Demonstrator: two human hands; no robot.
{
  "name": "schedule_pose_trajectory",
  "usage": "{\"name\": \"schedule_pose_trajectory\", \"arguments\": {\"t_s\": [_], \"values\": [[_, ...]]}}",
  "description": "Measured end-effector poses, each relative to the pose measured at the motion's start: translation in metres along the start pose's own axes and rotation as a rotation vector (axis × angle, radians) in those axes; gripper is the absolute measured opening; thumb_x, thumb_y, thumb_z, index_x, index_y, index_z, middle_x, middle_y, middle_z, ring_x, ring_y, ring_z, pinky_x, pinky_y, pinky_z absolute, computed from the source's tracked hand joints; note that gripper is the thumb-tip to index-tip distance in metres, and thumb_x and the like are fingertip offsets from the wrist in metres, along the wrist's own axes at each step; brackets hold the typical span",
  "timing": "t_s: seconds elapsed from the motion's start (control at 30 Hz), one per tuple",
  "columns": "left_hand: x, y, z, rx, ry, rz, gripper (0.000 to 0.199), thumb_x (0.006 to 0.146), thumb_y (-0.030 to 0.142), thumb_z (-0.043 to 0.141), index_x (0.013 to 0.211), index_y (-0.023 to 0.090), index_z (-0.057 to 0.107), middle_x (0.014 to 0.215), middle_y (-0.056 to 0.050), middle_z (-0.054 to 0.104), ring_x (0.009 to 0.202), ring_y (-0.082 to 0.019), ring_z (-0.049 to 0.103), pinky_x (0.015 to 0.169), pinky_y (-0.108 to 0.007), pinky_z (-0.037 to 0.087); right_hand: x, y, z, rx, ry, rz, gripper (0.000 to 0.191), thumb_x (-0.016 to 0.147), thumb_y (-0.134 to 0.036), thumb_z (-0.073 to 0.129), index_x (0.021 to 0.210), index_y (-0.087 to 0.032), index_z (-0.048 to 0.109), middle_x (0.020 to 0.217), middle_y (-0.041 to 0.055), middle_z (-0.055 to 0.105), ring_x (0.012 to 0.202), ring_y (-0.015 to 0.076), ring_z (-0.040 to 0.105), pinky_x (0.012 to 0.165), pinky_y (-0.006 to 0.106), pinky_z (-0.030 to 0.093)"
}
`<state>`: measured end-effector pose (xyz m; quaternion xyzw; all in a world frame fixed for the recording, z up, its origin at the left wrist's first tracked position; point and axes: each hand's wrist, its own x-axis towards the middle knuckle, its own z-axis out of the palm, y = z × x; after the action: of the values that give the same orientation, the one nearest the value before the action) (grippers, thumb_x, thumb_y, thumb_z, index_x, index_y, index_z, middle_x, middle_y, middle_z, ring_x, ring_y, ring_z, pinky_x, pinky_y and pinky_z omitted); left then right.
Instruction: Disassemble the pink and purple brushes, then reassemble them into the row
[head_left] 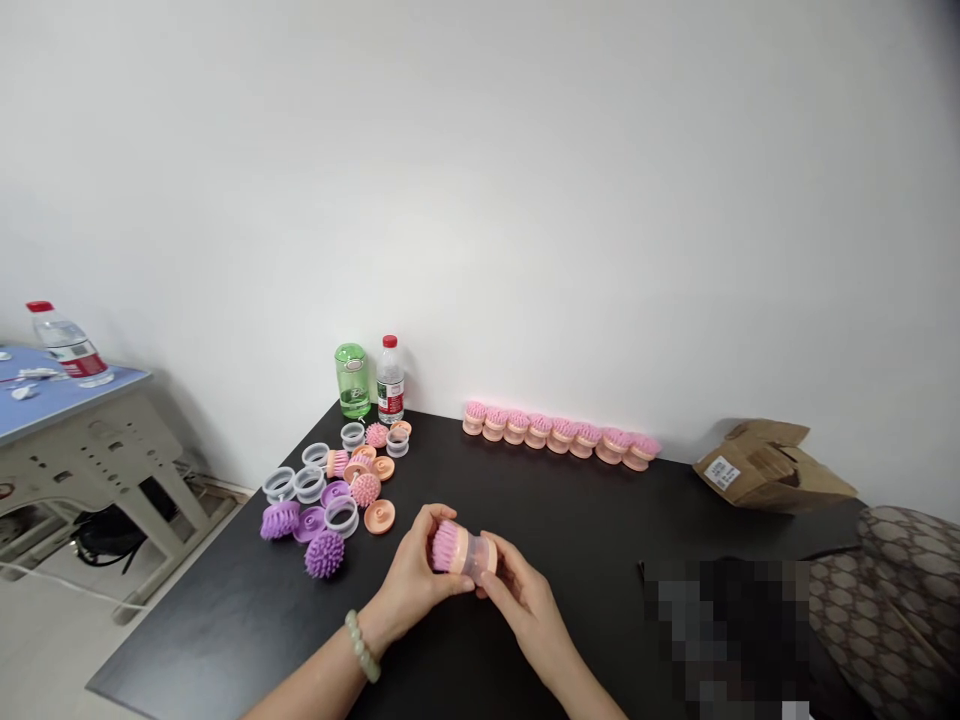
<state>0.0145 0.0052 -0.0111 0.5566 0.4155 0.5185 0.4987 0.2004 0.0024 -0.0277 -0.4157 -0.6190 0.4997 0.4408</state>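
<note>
Head view: my left hand [409, 570] and my right hand [529, 610] were both closed narrowly on a small scrubbing brush [463, 552], held on its side over the black tabletop [225, 640]. The left hand cupped the end with the pink bristles, and the right fingers [491, 572] gripped the opposite salmon-coloured end. A translucent sleeve formed the brush's middle, and a beaded bracelet [362, 645] circled my left wrist.

Progress, as judged from the layout: a row of finished-looking pink brushes [559, 435], about eight, stood along the wall at the far edge of the table, apart from my hands. Loose parts lay in a heap to the left of my hands, near the left hand: clear rings [279, 485], purple spiked heads [325, 554], a pink spiked head [365, 490], and salmon discs [379, 516]. These parts appeared not yet assembled.

Beyond the heap stood a green plastic bottle [352, 380] and a red-capped water bottle [390, 380]. A crumpled brown paper package [772, 465] lay at the table's right end.
</note>
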Motion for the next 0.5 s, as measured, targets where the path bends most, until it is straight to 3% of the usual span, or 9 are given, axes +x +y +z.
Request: {"name": "schedule_pose_trajectory", "arguments": {"t_s": [0.3,0.5], "values": [[0.0007,0.0064,-0.0002,-0.080,-0.041,0.002,0.062,0.060,0.034,0.088,0.110,0.022,0.052,0.099,-0.002,0.055,0.091,-0.020,0.052,0.079,-0.029,0.043,0.0036,0.0106,-0.0003,-0.035,0.025,-0.078,0.044,0.086,-0.044,0.067,0.122,-0.020,0.061,0.116,0.0134,0.071,0.102,0.0287,0.071,0.084,0.040,0.059],[0.0007,0.0086,0.0013,0.038,-0.023,-0.006,0.060,0.060,0.026,0.084,0.110,0.020,0.052,0.098,-0.001,0.055,0.090,-0.020,0.053,0.078,-0.029,0.044,0.0041,0.0121,-0.0019,-0.204,0.058,-0.140,0.044,0.081,-0.033,0.068,0.124,-0.023,0.063,0.120,0.0107,0.069,0.102,0.0270,0.070,0.081,0.036,0.060]]}}
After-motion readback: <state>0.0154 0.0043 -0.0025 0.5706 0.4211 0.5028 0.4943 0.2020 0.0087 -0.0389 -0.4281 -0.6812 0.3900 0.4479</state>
